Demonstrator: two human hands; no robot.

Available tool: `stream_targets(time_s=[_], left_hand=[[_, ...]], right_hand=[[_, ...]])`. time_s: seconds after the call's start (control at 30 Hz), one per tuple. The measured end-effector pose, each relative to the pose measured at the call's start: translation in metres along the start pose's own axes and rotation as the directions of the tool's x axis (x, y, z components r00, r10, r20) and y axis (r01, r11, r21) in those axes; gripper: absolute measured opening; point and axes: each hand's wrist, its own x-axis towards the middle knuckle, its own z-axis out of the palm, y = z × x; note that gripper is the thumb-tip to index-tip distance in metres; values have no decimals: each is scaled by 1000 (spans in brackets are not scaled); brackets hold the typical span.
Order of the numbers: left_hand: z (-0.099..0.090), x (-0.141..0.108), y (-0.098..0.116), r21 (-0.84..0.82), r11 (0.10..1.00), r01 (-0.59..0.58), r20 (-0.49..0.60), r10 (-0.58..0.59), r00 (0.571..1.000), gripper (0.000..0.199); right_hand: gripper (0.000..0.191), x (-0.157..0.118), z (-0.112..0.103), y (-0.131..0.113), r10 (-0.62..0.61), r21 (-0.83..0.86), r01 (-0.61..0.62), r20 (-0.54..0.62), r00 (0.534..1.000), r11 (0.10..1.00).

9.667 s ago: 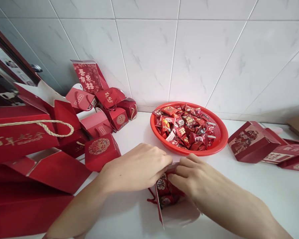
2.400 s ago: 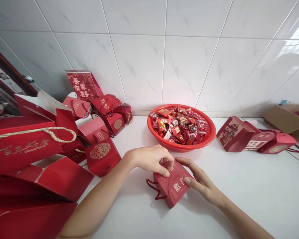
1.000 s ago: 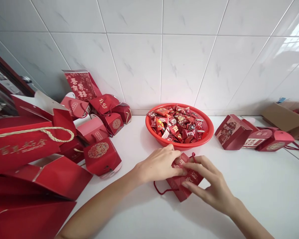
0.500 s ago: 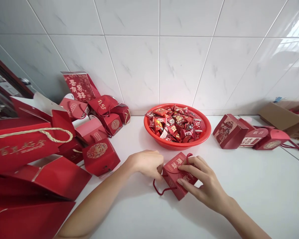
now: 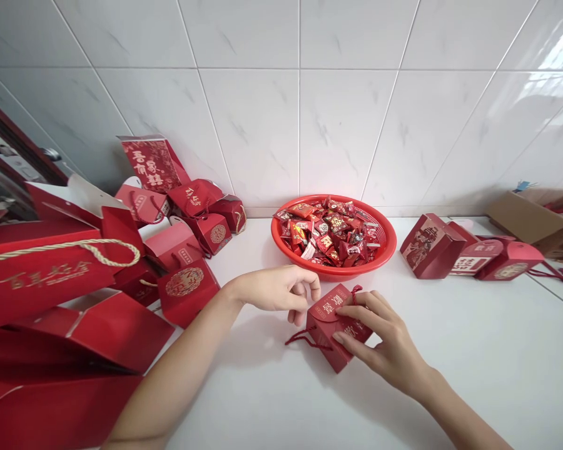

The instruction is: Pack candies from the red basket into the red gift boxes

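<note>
A small red paper gift box (image 5: 326, 319) with gold lettering sits at an angle on the white surface, its flap folded down. My right hand (image 5: 380, 328) grips it from the right, the fingers on its top and the thumb along the near side. Just left of the box and above the surface, my left hand (image 5: 286, 290) has loosely bent fingers, with nothing visible in them. One dark red cord handle (image 5: 304, 337) hangs out of the box's left side, and another red cord shows beside my right fingers.
Behind the box stands a red plastic basket (image 5: 389, 240) holding many wrapped candies (image 5: 331, 231). Several red gift boxes (image 5: 185, 290) and larger red bags (image 5: 51, 262) crowd the left. More red boxes (image 5: 431, 247) and a cardboard box (image 5: 528, 219) are at the right, along the tiled wall.
My left hand has risen slightly away from the cord and its fingers have loosened. The left cord handle has shifted, now pointing outward. My right hand stays on the box.
</note>
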Motion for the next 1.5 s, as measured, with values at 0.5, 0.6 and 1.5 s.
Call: stream_targets(time_s=[0.5, 0.6, 1.5], left_hand=[[20, 14, -6, 555, 832, -6, 140, -86, 986, 29], [9, 7, -4, 452, 888, -88, 209, -10, 978, 24], [48, 16, 9, 321, 855, -409, -193, 481, 855, 46]], right_hand=[[17, 1, -3, 1, 33, 0, -33, 0, 999, 999], [16, 1, -3, 3, 42, -1, -42, 1, 999, 999], [12, 6, -13, 1, 375, 359, -310, -127, 918, 880]])
